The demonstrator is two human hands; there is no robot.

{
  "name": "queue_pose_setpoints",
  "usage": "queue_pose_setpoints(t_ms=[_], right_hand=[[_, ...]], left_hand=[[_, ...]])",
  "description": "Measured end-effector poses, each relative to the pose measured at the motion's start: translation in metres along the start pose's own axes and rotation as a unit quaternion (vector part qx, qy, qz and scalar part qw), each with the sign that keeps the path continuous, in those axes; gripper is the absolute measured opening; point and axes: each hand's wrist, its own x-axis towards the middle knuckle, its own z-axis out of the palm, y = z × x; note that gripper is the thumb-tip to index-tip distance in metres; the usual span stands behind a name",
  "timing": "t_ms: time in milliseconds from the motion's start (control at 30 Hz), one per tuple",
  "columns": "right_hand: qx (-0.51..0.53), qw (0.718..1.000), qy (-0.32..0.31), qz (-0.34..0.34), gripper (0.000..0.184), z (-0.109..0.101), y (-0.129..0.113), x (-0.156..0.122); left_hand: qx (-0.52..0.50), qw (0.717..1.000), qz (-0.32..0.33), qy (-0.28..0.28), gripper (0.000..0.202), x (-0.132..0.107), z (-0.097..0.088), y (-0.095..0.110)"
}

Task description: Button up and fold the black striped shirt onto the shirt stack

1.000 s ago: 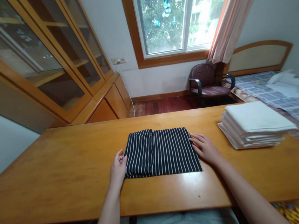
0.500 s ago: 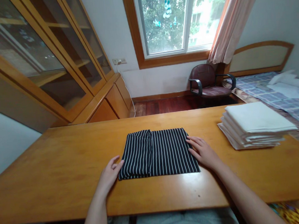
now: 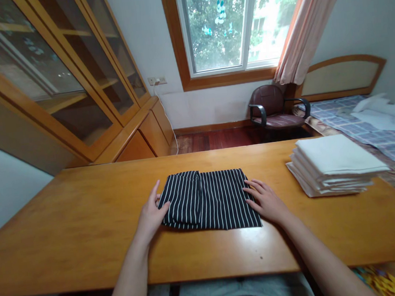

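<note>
A black cloth with white stripes (image 3: pixel 223 199) lies folded on the wooden table (image 3: pixel 98 241), its left part doubled over into a thicker layer. My left hand (image 3: pixel 150 214) is at its left edge, the thumb on top and the other fingers around and partly under the edge, which looks slightly raised. My right hand (image 3: pixel 266 200) rests flat with spread fingers, the fingertips on the cloth's right edge.
A stack of folded white cloths (image 3: pixel 338 157) stands at the table's right end. Beyond the table are a maroon armchair (image 3: pixel 273 105), a bed with a checked sheet (image 3: pixel 340 111) and a glass-doored cabinet (image 3: pixel 100 83) on the left.
My left hand has moved right and forward and taken hold of the cloth's left edge, pulling its near left corner inward. The right hand has barely moved.
</note>
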Motion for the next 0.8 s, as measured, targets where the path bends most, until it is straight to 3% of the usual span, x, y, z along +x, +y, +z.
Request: queue_pose_setpoints(t_ms=[200, 400, 533, 667, 800], right_hand=[[0.009, 1.000, 0.010, 0.000, 0.041, 0.000, 0.002, 0.000], [0.025, 0.999, 0.045, 0.004, 0.036, 0.003, -0.016, 0.012], [0.053, 0.997, 0.031, -0.037, 0.040, 0.012, -0.046, 0.032], [0.057, 0.993, 0.004, -0.100, 0.044, 0.023, -0.076, 0.053], [0.065, 0.988, -0.013, -0.140, 0.039, 0.032, -0.090, 0.065]], left_hand=[[0.052, 0.994, 0.049, 0.080, 0.074, 0.004, 0.006, 0.052], [0.084, 0.980, 0.145, 0.108, 0.065, -0.001, 0.023, 0.080], [0.112, 0.960, 0.245, 0.076, 0.061, -0.012, 0.035, 0.097], [0.132, 0.943, 0.303, 0.025, 0.062, -0.024, 0.048, 0.117], [0.122, 0.923, 0.365, -0.021, 0.065, -0.037, 0.068, 0.134]])
